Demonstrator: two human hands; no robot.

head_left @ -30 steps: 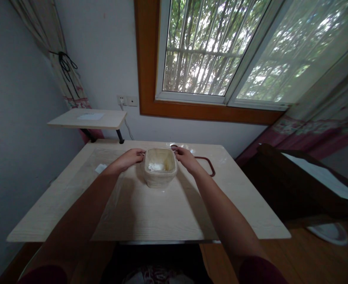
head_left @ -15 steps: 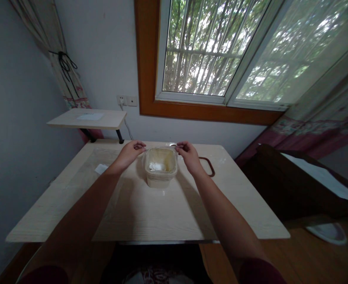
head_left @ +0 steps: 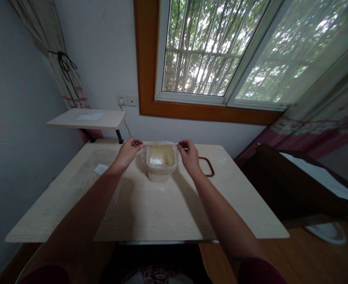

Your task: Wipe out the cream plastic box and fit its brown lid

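A square translucent container stands near the back of the pale table. Clear plastic film lies over and around its rim. My left hand is at the back left corner, thumb and fingers pinched on the film's edge. At the back right corner, my right hand pinches the film too, its other fingers curled. A brown ring-shaped lid rim lies on the table to the right, partly hidden by my right hand.
On the table, a clear plastic sheet with a white label lies left. A small raised shelf stands at the back left. A dark piece of furniture is at the right.
Both hands have shifted slightly, my left hand a little up and back. The film's edge shows higher behind the container, which sits slightly farther back.
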